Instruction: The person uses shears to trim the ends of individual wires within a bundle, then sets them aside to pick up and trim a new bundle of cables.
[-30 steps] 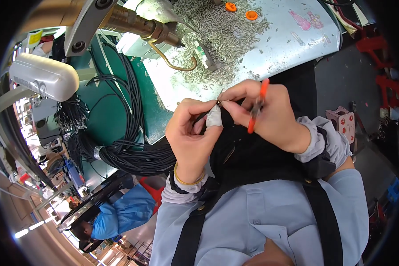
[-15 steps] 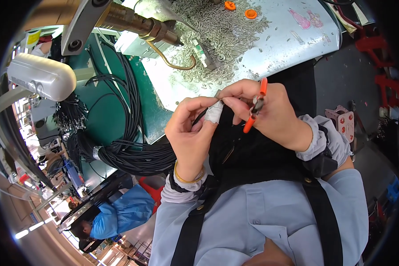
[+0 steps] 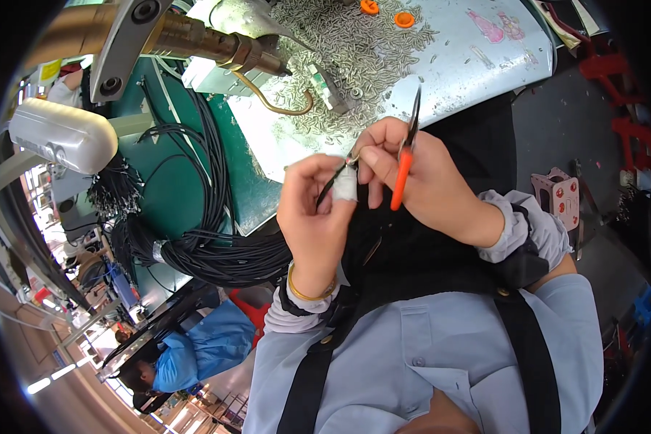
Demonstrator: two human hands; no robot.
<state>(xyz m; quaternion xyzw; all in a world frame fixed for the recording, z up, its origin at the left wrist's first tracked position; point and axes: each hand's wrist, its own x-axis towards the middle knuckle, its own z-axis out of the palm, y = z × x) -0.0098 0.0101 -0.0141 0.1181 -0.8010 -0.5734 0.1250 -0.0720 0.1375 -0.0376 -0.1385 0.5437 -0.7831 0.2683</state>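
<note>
A grey tabletop (image 3: 477,65) strewn with small metal pieces (image 3: 340,50) lies beyond a bundle of black cables (image 3: 217,246). Above its near edge, the left hand (image 3: 315,217) pinches a thin black wire (image 3: 330,186) with a taped fingertip, while the right hand (image 3: 419,181) grasps orange-handled cutters (image 3: 403,163) and pinches the wire's tip.

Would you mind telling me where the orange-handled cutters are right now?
In the head view, the orange-handled cutters sit in the right hand, just right of centre, tips pointing up toward the grey worktop, beside the left hand.
</note>
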